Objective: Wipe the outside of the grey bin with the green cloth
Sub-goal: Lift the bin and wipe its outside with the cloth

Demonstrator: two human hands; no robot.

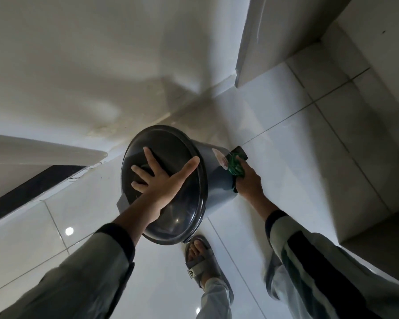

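The grey bin [217,178] stands on the white tiled floor [297,171] near a wall corner, seen from above, with its round lid [177,194] closed and facing the camera. The left hand [158,180] lies flat on the lid with its fingers spread wide, the thumb reaching toward the far right rim; it grips nothing, only presses on the lid. The right hand [248,180] is closed around the green cloth [235,168], bunched into a wad and pressed against the right side of the bin, low on its outer wall. Just above the cloth on that wall is a pale, worn label [220,158]. A dark pedal [241,151] sticks out from the bin's foot on the far right, touching the cloth's upper edge.

Both arms wear pale grey-green sleeves with dark cuffs; the right sleeve [309,261] has a dark stripe along it. Near the bottom of the view, just beside the near edge of the lid, a foot in a grey sandal [199,261] stands on the tiles. To the left, a white ledge [44,153] with a dark band under it runs along the wall.
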